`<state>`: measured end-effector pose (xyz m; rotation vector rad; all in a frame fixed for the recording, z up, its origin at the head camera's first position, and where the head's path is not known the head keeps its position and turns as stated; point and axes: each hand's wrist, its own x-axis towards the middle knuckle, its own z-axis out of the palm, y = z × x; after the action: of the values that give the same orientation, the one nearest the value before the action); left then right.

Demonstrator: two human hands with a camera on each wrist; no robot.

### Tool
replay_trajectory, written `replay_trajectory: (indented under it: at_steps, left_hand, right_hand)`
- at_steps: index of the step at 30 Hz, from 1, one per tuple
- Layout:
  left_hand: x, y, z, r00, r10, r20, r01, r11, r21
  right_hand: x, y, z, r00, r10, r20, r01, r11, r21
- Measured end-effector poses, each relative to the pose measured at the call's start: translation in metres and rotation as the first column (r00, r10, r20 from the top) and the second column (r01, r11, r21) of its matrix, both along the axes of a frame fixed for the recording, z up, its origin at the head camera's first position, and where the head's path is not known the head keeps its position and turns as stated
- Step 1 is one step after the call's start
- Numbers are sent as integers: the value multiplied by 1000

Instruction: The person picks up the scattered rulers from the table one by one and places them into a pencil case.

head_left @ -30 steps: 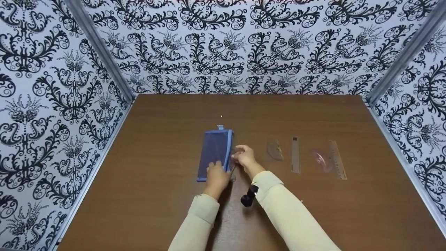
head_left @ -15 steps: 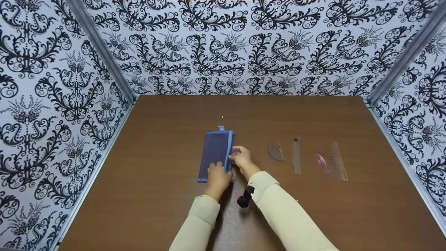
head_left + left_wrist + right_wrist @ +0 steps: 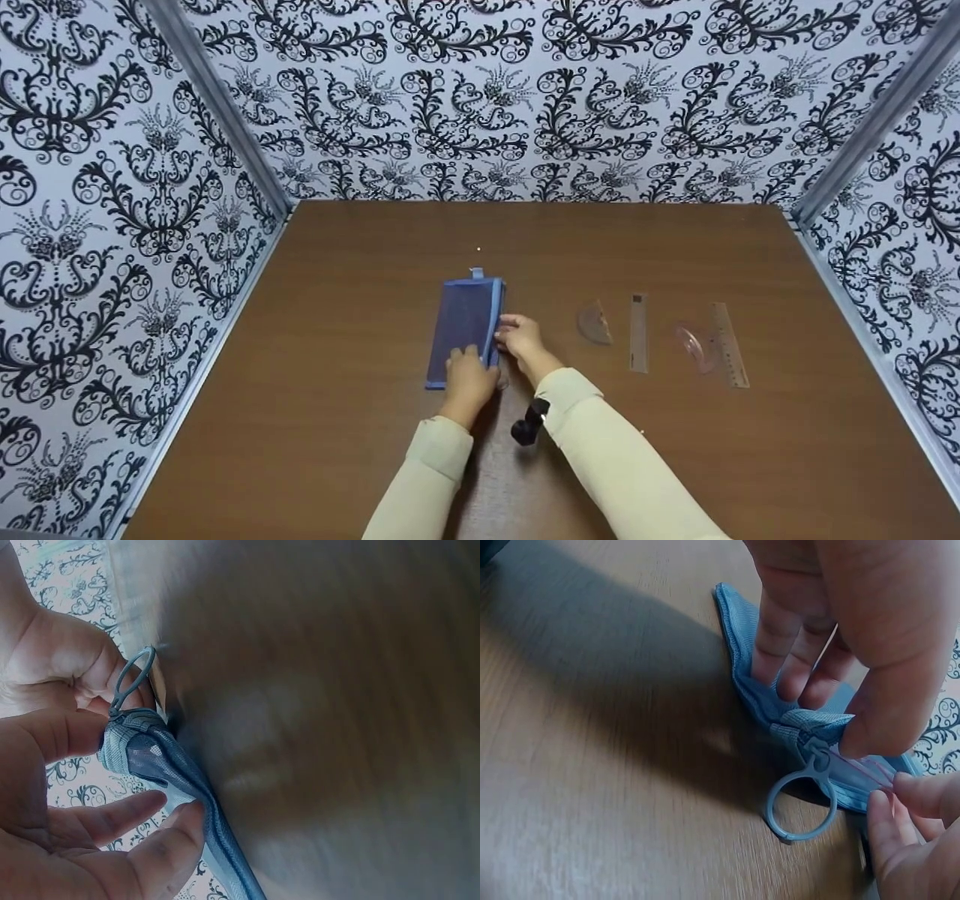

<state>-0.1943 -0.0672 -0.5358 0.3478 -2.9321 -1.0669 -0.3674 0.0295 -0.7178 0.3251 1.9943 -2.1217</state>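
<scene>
A blue mesh zip pouch (image 3: 459, 330) lies on the table, its zipper edge to the right. My left hand (image 3: 469, 379) grips its near end, thumb at the zipper's end and fingers on the mesh. From that end hangs a grey-blue ring pull (image 3: 799, 806). My right hand (image 3: 521, 337) is at the pouch's right edge. In the right wrist view its fingertips pinch a thin clear piece with pinkish edges (image 3: 864, 767), which reaches into the pouch's opening. Most of that piece is hidden by the pouch and the hands.
To the right on the wooden table (image 3: 337, 300) lie a clear protractor (image 3: 594, 324), a clear ruler (image 3: 638, 334), a pink curved plastic piece (image 3: 695, 346) and another ruler (image 3: 729, 345). Patterned walls (image 3: 480, 112) rise behind and at both sides.
Over the last second my right hand has moved slightly left, up against the pouch's zipper edge. My left hand stays on the pouch's near end.
</scene>
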Motion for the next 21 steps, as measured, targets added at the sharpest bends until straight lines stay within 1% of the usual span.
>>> replay_trajectory:
  at_steps: [1,4,5,6,11,15,18,21]
  left_hand:
    - [0,0,0,1000,1,-1,-1,1000,0]
    - [0,0,-1,1000,0,0,0,1000,2]
    - [0,-1,-1,1000,0,2,0,1000,4]
    - [0,-1,-1,1000,0,5,0,1000,5]
    - [0,-1,-1,1000,-3,9,3,1000,9]
    - [0,-1,-1,1000,-3,-4,3,1000,-2]
    - [0,-1,-1,1000,-2,-16,2,1000,-6]
    - [0,-1,-1,1000,-1,-17,1,1000,1]
  right_hand:
    - [-1,1,-3,1000,7,-9,-7,1000,-8]
    - [-3,1,-5,1000,10,1,-10,1000,6]
    - [0,1,-1,1000,24,6,-24,1000,6]
    - [1,1,2,1000,22,3,-22,1000,10]
    - [16,3,20,998,44,-40,-44,999,-5]
    - [17,2,18,996,27,-86,-27,1000,2]
    - [15,0,14,995,8,-97,-6,1000,18]
    - [16,-1,15,993,-11,-118,12,1000,8]
